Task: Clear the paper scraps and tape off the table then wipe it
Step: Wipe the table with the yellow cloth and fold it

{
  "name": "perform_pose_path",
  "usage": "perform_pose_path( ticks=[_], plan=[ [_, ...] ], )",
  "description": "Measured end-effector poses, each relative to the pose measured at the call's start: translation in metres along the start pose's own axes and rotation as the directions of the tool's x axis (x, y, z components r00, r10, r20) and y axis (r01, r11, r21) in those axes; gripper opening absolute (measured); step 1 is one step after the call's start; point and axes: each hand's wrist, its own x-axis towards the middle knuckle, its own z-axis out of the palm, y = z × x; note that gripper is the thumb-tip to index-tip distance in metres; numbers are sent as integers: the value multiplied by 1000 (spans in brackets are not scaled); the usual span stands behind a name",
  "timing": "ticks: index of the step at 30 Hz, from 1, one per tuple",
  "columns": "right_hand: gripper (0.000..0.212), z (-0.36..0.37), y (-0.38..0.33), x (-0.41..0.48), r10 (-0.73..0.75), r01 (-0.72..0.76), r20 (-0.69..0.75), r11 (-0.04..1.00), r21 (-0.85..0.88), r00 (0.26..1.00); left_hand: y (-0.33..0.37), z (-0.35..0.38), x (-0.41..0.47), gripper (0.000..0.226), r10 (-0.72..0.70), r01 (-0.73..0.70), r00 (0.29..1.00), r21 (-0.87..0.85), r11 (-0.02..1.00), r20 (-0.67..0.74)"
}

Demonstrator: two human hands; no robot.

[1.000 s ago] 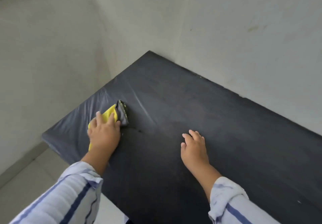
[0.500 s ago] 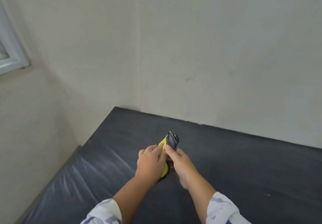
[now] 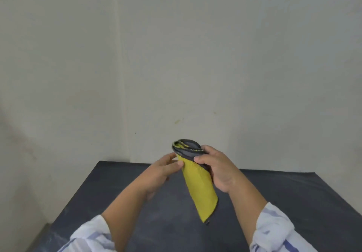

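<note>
The cloth (image 3: 197, 185) is yellow on its broad face with a dark grey backing and a grey-and-yellow stitched edge, folded over on itself into a long, narrow shape. It hangs in the air above the counter (image 3: 121, 189), tilted, its upper folded end curling open at the top and its lower corner pointing down toward the dark surface without touching it. The counter is a dark grey, matte slab set into the corner of pale walls.
</note>
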Motion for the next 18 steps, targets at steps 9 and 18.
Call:
perform_pose_path(
  ticks=[9, 18],
  plan=[
    [51, -43, -31, -11, 24, -26, -25, 998, -57, 999, 49, 20, 21, 43, 99, -95, 995, -399, 912, -9],
    [42, -67, -16, -26, -161, 76, -126, 858, -507, 979, 55, 44, 31, 38, 15, -31, 999, -362, 932, -45]
  ],
)
